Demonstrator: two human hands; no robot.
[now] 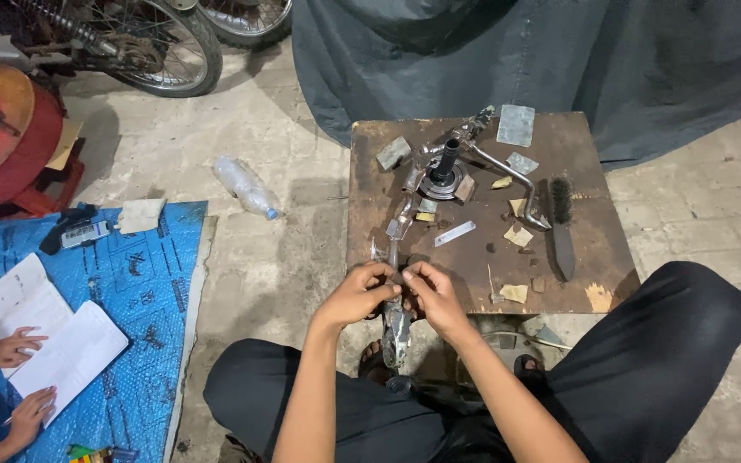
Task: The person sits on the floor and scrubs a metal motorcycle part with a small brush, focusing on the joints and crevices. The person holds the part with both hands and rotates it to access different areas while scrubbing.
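My left hand (pixel 358 295) and my right hand (pixel 433 296) meet at the near edge of a low wooden table (pixel 593 257), both closed around the near end of a long metal motorcycle part (pixel 394 330) that hangs down between my knees. Its far end (pixel 405 210) runs up across the table toward a round black-and-metal hub piece (pixel 444 176). A bent chrome lever (pixel 516 180) lies beside that. A wire brush (pixel 563 225) rests at the right of the table, among small scraps of sandpaper (pixel 518 235).
A plastic bottle (pixel 246 186) lies on the concrete floor to the left. Another person's hands (pixel 15 347) rest on an open notebook (pixel 49 339) on a blue mat (pixel 143 291). Motorcycle wheels (pixel 173 51) and a dark tarp (pixel 559 60) stand behind.
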